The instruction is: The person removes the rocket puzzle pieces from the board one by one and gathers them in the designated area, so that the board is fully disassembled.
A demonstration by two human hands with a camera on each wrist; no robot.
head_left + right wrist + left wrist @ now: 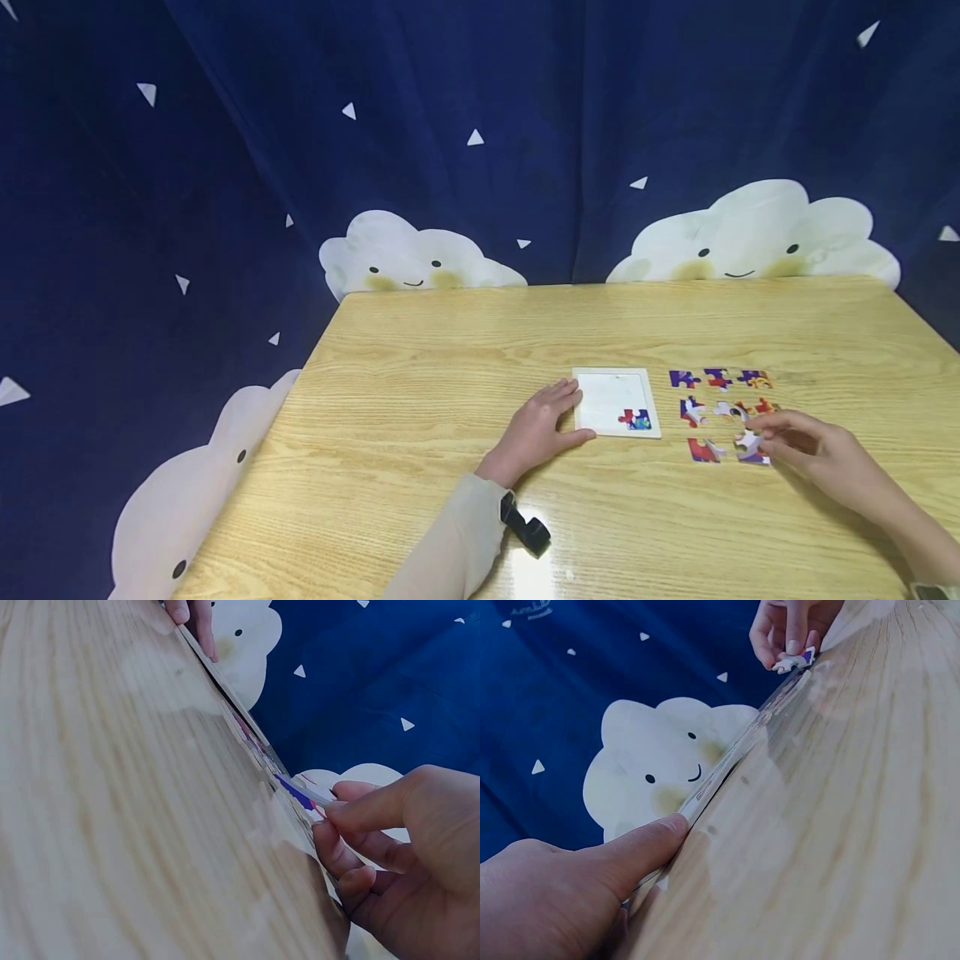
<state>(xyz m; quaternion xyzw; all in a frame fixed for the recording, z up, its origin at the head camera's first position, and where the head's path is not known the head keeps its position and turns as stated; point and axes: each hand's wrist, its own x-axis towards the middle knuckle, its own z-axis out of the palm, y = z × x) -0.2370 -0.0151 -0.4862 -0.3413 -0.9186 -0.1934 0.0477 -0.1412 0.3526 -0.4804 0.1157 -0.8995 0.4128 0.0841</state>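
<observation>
My right hand (821,458) pinches a white and purple jigsaw piece (298,793) between thumb and fingers, tilted at the near right of the loose pieces. That jigsaw piece (795,660) also shows in the left wrist view. Left of it lies a white square puzzle frame (607,372) with a red and blue piece (636,419) in its near right corner. My left hand (536,429) rests at the frame's near left corner, fingers along the left edge and its straight thumb (649,847) at the near edge.
Several loose jigsaw pieces lie in rows right of the frame, among them a purple one (682,379) and a red one (703,451). They rest on a light wooden table (420,358). A dark blue curtain (480,75) with white clouds hangs behind and at the left.
</observation>
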